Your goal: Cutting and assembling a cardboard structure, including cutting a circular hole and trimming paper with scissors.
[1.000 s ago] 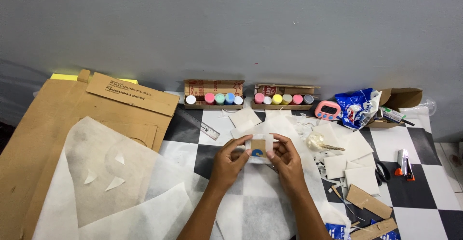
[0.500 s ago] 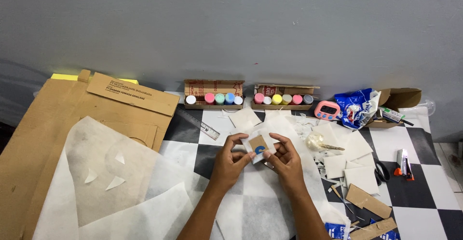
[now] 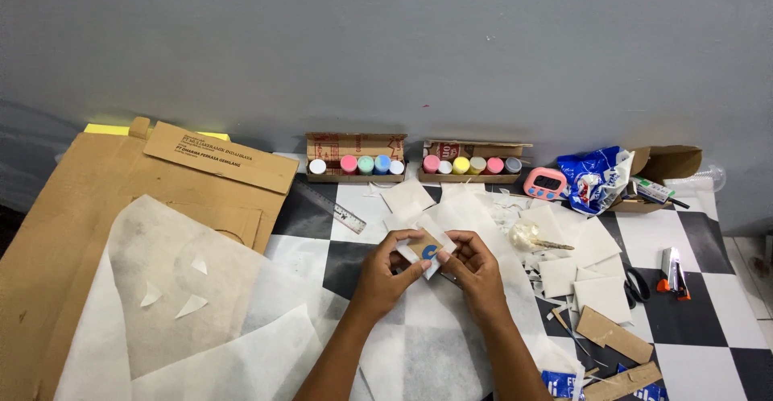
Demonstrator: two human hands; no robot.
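Checkered black-and-white table, frame centre: small tan card square with blue dot pinched closed between left hand and right hand, raised for inspection.

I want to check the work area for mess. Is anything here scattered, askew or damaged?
Yes. White paper scraps and cardboard offcuts lie scattered right of the hands. The ruler lies askew. The white sheet has shapes cut out. Left hand and right hand hold a small card.

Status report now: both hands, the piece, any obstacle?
Left hand and right hand pinch small cardboard square with blue spot. Paper scraps nearby, none blocking.
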